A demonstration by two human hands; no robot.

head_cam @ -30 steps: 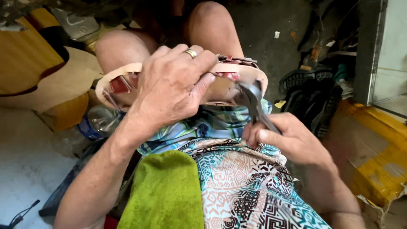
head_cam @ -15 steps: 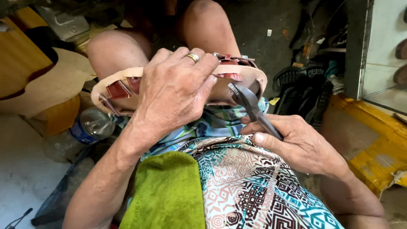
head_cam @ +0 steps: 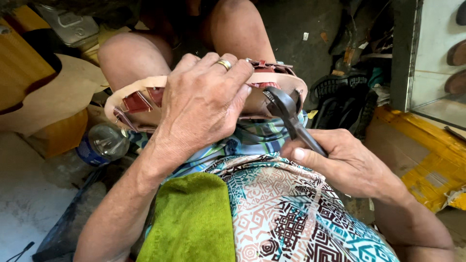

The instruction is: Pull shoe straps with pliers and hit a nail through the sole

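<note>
A tan and red-brown sandal point(head_cam: 138, 99) lies sole-up across my knees. My left hand point(head_cam: 204, 104), with a gold ring on one finger, is pressed down over its middle and grips it. My right hand point(head_cam: 347, 162) holds the handles of dark metal pincers point(head_cam: 286, 111), whose jaws bite at the sandal's edge near its right end. A green towel point(head_cam: 194, 221) lies on my lap below the left forearm.
A plastic bottle point(head_cam: 102, 145) lies on the floor at the left beside tan sheet material point(head_cam: 53, 97). Dark shoes point(head_cam: 347, 99) are piled at the right, next to a glass cabinet point(head_cam: 432, 58) and yellow cardboard point(head_cam: 432, 165).
The pincers have moved up from beside the sandal onto its right edge. My left hand keeps its hold on the sandal.
</note>
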